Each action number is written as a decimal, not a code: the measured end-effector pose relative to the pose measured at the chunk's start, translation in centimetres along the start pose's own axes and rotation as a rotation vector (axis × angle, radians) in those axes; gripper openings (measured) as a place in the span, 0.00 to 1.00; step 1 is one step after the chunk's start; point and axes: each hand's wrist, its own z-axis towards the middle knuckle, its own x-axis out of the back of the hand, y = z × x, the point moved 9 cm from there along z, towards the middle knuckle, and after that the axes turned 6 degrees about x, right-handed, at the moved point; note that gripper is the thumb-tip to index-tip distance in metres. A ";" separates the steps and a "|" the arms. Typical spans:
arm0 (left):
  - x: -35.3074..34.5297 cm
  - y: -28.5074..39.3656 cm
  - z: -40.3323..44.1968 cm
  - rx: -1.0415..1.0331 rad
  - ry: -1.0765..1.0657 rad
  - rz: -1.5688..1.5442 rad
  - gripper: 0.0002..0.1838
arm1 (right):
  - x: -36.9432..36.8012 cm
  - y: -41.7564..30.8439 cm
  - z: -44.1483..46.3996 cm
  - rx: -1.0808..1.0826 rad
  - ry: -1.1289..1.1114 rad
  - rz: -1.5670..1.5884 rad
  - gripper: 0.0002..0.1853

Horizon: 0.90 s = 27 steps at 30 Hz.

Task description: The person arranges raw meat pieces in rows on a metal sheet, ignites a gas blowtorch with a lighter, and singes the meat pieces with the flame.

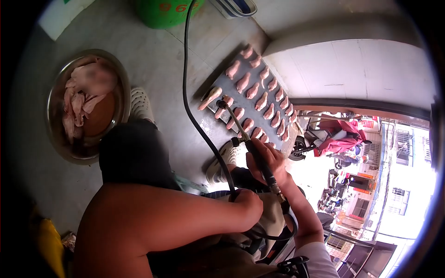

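My right hand (269,162) is closed around the handle of a gas torch (262,160), whose long metal tube slants up and left. The torch's round nozzle hangs over the near left edge of a grey tray (248,99). Rows of pink, drumstick-shaped meat pieces (243,82) lie on this tray; I see no flame. My left hand (248,206), in front of my body, is closed on the black hose (197,123). Part of that hose loops round to the torch's rear end. Some meat pieces are hidden behind the torch and right hand.
A metal basin (55,125) holding pale, skin-covered meat stands on the floor at left, partly blurred. A green container (162,14) is at the top. My shoes (140,104) are between basin and tray. Right of a white wall (352,69), a doorway shows a motorbike (331,136) and street.
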 end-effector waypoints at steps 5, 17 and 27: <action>0.4 0.3 -0.5 -0.042 -0.076 0.228 0.10 | 0.7 1.5 2.2 -0.236 0.017 -0.017 0.20; 2.3 -0.5 0.0 -0.101 -0.228 0.008 0.10 | -0.8 6.7 4.8 -0.317 0.062 0.015 0.15; 0.7 0.5 2.4 -0.087 -0.230 -0.076 0.10 | -0.5 8.4 2.3 -0.363 -0.004 0.081 0.18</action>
